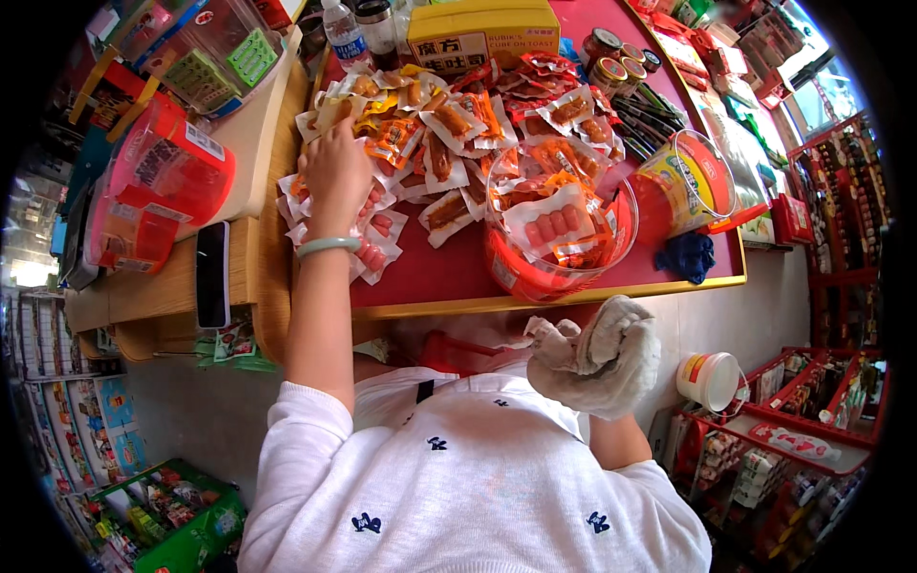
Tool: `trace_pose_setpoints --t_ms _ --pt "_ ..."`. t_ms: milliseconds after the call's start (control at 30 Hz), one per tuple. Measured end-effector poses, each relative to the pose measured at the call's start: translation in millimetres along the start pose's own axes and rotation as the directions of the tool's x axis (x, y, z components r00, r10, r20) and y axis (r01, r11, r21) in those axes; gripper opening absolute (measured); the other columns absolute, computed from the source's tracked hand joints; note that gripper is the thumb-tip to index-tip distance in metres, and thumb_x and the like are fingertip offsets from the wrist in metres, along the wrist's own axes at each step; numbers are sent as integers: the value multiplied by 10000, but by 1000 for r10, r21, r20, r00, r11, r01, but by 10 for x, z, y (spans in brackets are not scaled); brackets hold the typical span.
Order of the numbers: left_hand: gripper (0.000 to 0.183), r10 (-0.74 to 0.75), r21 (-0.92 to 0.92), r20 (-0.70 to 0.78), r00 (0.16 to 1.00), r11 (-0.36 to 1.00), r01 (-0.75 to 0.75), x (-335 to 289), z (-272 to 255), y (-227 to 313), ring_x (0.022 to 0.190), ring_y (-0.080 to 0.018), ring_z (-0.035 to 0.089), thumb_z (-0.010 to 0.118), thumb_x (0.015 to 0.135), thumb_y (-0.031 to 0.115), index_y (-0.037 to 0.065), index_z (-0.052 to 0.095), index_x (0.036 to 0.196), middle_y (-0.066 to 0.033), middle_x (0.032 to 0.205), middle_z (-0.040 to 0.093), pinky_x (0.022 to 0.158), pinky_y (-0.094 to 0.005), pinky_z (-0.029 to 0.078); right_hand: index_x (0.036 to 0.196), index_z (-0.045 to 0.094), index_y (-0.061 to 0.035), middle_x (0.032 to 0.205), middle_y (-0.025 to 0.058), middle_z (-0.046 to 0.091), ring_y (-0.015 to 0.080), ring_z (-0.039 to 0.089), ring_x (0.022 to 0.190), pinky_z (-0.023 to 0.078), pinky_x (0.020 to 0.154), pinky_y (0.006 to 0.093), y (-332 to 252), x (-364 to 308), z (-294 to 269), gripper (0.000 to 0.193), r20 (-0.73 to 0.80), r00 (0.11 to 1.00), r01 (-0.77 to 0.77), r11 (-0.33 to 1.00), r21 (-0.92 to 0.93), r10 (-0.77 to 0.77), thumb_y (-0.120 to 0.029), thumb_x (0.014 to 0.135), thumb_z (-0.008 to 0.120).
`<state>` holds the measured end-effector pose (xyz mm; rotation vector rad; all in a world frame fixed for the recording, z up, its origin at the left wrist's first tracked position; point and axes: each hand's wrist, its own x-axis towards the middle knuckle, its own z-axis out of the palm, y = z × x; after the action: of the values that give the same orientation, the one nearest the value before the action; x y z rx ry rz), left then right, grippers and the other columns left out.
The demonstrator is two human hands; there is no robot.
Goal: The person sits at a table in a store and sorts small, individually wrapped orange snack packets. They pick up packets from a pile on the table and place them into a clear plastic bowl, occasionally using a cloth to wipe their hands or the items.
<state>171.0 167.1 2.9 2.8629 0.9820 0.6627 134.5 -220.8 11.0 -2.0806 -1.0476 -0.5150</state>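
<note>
Snack packets (447, 208) lie heaped on the red tabletop (425, 258), clear-and-orange wrapped, with sausage-like pieces showing through. My left hand (336, 170), a pale green bangle at its wrist, rests on the left side of the heap. Its fingers look apart on the packets, though their tips are partly hidden. A crumpled off-white cloth (602, 358) is in my right hand, in front of the table edge; the cloth covers the fingers. Just beyond it, a clear red tub (506, 258) holds more packets, some with pink sausages.
Behind the heap stand a yellow box (482, 33) and a water bottle (344, 36). A yellow-labelled bucket (683, 181), several small jars (607, 74) and a dark blue crumpled item (686, 258) are on the right. At left, red tubs (158, 191) and a phone (212, 275) sit by the wooden counter.
</note>
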Motion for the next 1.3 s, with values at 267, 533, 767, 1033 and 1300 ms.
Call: trace_pose_setpoints --t_ms 267,533,767,1033,1300 --pt "402 22 43 203 979 999 -32 -172 -58 -153 1025 -267 593 709 796 309 96 604 1120 -87 1042 648 908 -431 403 616 360 -140 545 -16 426 169 440 424 326 372 296 -544 482 60 419 -126 992 0 977 212 28 11 600 750" --pt "290 -251 -656 435 865 569 496 -872 -577 -80 755 -173 674 630 891 259 17 651 1050 -115 896 692 598 -314 525 1001 522 -27 852 95 518 288 502 784 442 703 361 -668 590 234 447 377 903 -288 941 179 205 13 583 677" --pt "161 155 -935 152 976 342 91 -1941 -1025 611 724 -82 539 586 904 70 -45 649 998 -64 773 638 667 -262 461 1263 381 78 1082 219 524 347 507 966 419 870 396 -945 790 916 606 -101 911 -400 916 33 401 -37 725 636" --pt "143 297 -926 122 947 378 1 -1972 -1194 638 546 -144 579 588 848 -29 -2 656 971 -97 662 610 545 -250 453 781 525 -87 757 90 525 290 520 725 427 619 393 -734 648 638 263 72 982 -185 974 133 176 -120 568 676" --pt "107 486 -891 -34 874 381 -246 -1866 -1316 802 528 -122 534 530 921 22 10 542 816 -59 658 586 528 -261 438 854 542 -50 826 77 550 269 553 743 429 651 356 -151 441 275 302 -64 998 16 1000 8 -16 -201 644 698"
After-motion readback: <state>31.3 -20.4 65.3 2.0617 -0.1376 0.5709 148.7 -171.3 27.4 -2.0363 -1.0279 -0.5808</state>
